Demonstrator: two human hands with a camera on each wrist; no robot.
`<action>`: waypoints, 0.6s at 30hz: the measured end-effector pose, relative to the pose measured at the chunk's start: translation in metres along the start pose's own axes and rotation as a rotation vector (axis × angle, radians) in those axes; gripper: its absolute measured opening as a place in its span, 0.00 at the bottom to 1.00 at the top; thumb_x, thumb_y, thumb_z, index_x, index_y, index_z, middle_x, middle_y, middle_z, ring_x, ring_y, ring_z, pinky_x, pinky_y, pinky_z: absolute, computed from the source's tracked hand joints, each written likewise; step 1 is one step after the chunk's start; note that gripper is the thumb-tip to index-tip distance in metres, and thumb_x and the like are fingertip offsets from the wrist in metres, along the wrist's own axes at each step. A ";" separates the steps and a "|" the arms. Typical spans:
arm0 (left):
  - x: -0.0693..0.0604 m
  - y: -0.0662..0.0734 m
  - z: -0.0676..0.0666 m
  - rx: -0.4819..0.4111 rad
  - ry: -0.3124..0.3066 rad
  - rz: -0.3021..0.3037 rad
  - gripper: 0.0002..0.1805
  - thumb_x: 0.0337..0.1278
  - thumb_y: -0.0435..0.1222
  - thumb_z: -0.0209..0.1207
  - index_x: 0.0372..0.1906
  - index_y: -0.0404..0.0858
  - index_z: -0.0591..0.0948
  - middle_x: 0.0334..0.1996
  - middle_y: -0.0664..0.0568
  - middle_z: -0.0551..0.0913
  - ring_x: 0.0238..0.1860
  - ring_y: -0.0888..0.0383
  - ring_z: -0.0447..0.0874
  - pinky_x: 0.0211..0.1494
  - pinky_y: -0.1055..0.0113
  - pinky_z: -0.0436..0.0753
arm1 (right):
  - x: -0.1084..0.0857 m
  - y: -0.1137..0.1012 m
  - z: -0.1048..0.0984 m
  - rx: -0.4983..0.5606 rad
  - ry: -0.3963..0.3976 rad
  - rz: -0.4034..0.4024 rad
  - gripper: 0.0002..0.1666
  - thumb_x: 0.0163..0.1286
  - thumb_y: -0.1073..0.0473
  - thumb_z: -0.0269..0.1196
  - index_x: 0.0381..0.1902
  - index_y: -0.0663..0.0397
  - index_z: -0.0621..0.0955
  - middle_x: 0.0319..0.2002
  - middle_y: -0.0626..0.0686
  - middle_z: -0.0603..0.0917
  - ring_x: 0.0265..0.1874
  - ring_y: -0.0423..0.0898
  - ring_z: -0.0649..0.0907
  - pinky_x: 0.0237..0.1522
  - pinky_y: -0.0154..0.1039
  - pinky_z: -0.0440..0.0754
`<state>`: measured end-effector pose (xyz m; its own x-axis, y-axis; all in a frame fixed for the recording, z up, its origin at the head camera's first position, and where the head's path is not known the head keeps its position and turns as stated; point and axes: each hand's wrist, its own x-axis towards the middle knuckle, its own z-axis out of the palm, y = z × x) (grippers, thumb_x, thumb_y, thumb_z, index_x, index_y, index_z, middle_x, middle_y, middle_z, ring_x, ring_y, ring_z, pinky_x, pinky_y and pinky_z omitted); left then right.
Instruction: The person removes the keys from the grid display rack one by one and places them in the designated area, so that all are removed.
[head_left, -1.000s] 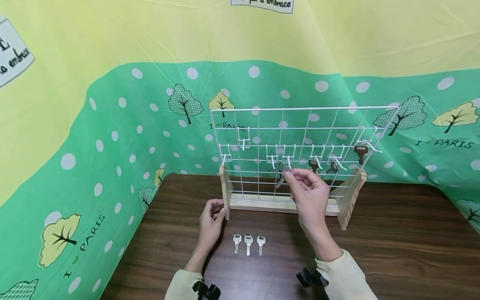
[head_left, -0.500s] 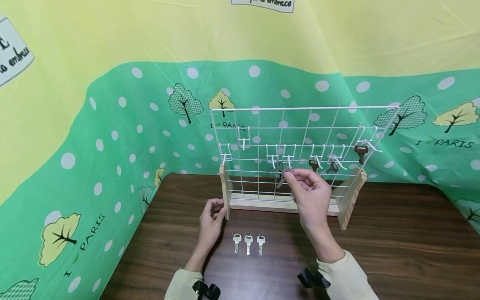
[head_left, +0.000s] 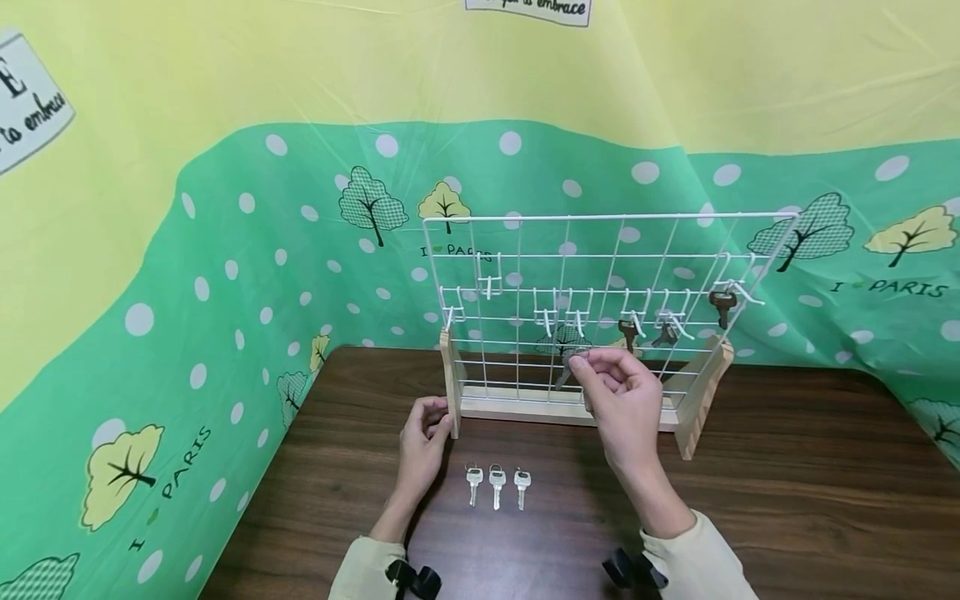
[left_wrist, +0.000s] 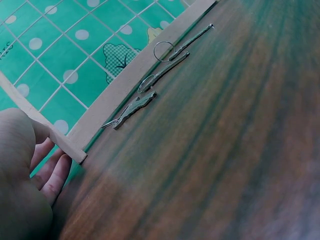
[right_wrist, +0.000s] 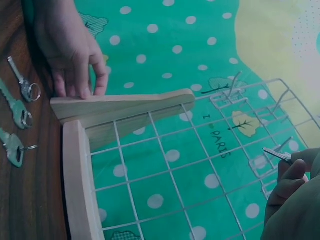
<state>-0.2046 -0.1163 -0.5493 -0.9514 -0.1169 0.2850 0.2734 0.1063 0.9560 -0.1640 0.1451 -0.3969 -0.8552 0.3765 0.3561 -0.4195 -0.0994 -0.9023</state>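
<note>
My right hand (head_left: 622, 396) pinches a key (head_left: 563, 373) between thumb and fingertips. It is in front of the white wire grid rack (head_left: 517, 364), just below a row of white hooks (head_left: 576, 321). In the right wrist view the key (right_wrist: 276, 154) points out past the fingertips, apart from the hooks. My left hand (head_left: 423, 446) holds the lower front of the rack's left wooden side piece (head_left: 452, 387). Three silver keys (head_left: 497, 487) with small rings lie in a row on the table before the rack.
Dark keys (head_left: 722, 307) hang from hooks on the rack's right part. Another hook (head_left: 489, 286) sits higher at the left. The brown wooden table (head_left: 810, 467) extends on both sides. A green and yellow patterned cloth (head_left: 247, 250) stands behind and to the left.
My right hand has lowered slightly with the key, away from the hook it was close beneath. My left hand and the three keys on the table stay in place.
</note>
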 end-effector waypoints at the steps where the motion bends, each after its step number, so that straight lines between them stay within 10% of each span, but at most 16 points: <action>1: 0.000 0.000 0.000 -0.001 0.000 -0.001 0.11 0.74 0.22 0.64 0.56 0.28 0.81 0.55 0.37 0.87 0.57 0.51 0.87 0.56 0.71 0.85 | -0.001 0.001 -0.001 -0.009 -0.002 0.006 0.04 0.70 0.75 0.73 0.39 0.72 0.86 0.25 0.49 0.85 0.14 0.36 0.74 0.17 0.27 0.71; 18: -0.001 -0.002 -0.001 -0.023 -0.008 0.009 0.11 0.75 0.22 0.64 0.56 0.27 0.80 0.55 0.36 0.88 0.57 0.54 0.87 0.54 0.72 0.85 | -0.020 0.021 -0.022 -0.166 -0.080 0.092 0.07 0.74 0.74 0.71 0.43 0.76 0.84 0.27 0.50 0.87 0.14 0.39 0.75 0.18 0.29 0.72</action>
<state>-0.2042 -0.1176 -0.5515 -0.9500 -0.1083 0.2929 0.2848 0.0844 0.9549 -0.1487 0.1552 -0.4284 -0.9118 0.2982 0.2824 -0.2880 0.0260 -0.9573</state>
